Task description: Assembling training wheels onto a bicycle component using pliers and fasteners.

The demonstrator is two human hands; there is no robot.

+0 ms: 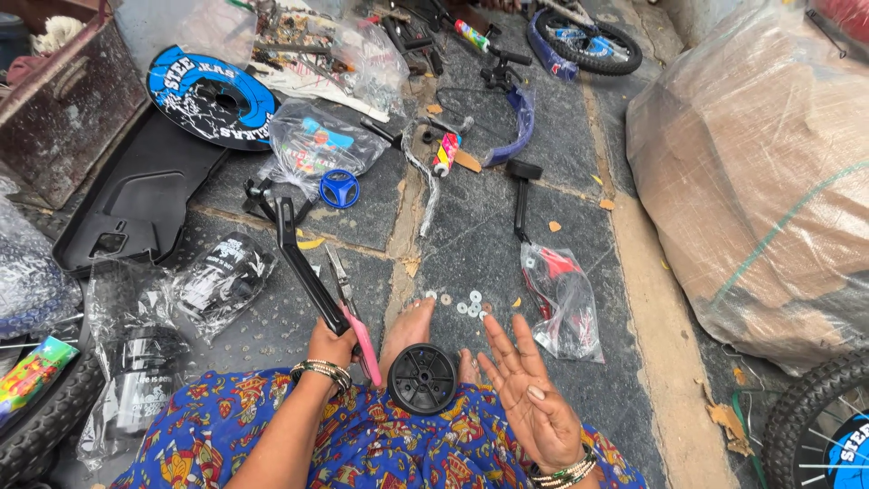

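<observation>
My left hand (330,345) grips a long black metal bracket (299,258) together with pink-handled pliers (355,321); the bracket runs up and to the left over the stone floor. My right hand (528,389) is held palm up with its fingers spread and nothing in it. A small black plastic wheel (423,378) rests on my lap between the two hands, just in front of my bare foot (407,328). Several white and metal washers (464,301) lie on the floor just beyond my right hand's fingertips.
A clear bag with red parts (561,299) lies right of the washers. A blue steering-wheel toy part (339,188), plastic bags, a black tray (136,204) and a blue-and-black disc (213,95) lie further off. A large wrapped cardboard bundle (751,172) fills the right. Tyres at both lower corners.
</observation>
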